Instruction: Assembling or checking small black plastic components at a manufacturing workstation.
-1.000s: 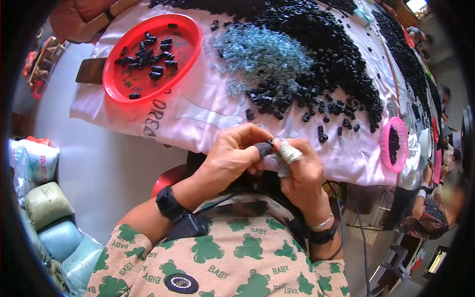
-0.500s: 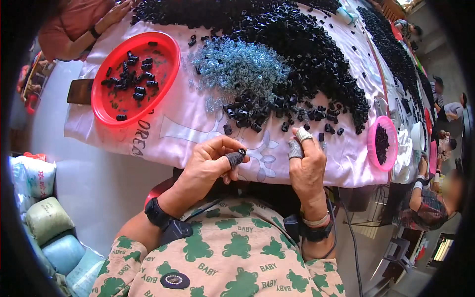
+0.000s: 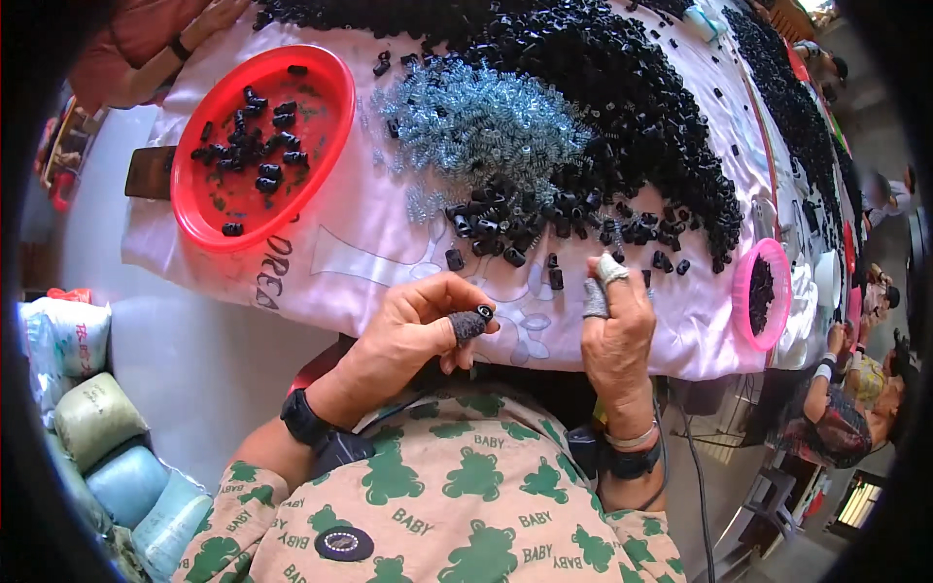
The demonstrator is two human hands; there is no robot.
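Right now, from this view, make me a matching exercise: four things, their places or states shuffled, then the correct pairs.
Things:
1. left hand
2. red tray
3. springs
4. pink basket

Places or states:
A. to the right of the right hand
B. pale bluish, heaped loose
C. pinching a small black piece
D. left of the heap, with scattered black parts inside

Pairs: 1-C, 2-D, 3-B, 4-A

the black pieces [image 3: 671,146] look glossy plastic, springs [image 3: 486,126] shiny metal, the basin [image 3: 337,117] smooth plastic, the tablecloth [image 3: 700,330] sheeny fabric.
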